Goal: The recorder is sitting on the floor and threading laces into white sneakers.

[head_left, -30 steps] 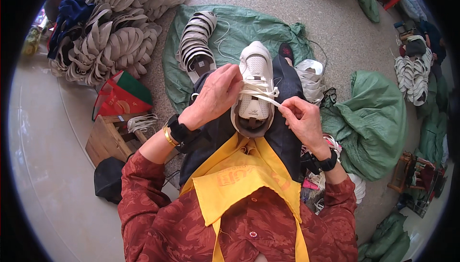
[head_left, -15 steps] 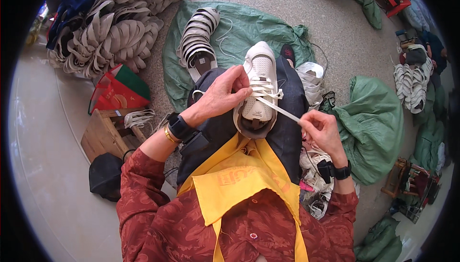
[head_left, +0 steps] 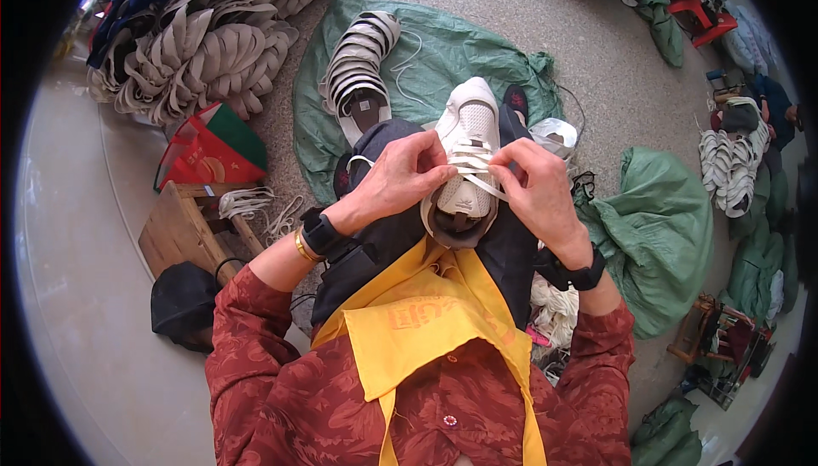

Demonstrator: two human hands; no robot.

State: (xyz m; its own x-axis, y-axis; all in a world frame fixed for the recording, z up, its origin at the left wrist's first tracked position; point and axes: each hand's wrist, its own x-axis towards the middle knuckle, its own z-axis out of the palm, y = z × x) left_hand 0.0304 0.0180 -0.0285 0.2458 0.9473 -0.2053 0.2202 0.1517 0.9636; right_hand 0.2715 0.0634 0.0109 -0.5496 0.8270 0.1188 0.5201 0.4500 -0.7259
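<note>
A white sneaker rests toe-away on my lap, over dark trousers. A white lace crosses its upper. My left hand pinches the lace at the shoe's left side. My right hand grips the other stretch of lace at the right side, close against the shoe. Both hands meet over the tongue. Each wrist wears a black watch; the left also has a gold bangle.
A row of white shoes lies on a green sheet. Stacked beige soles are piled far left. A wooden stool with laces, a red bag and a green sack surround me.
My right hand had pulled the lace out to the right; now it has come back in against the shoe. My left hand stays at the shoe's left side.
</note>
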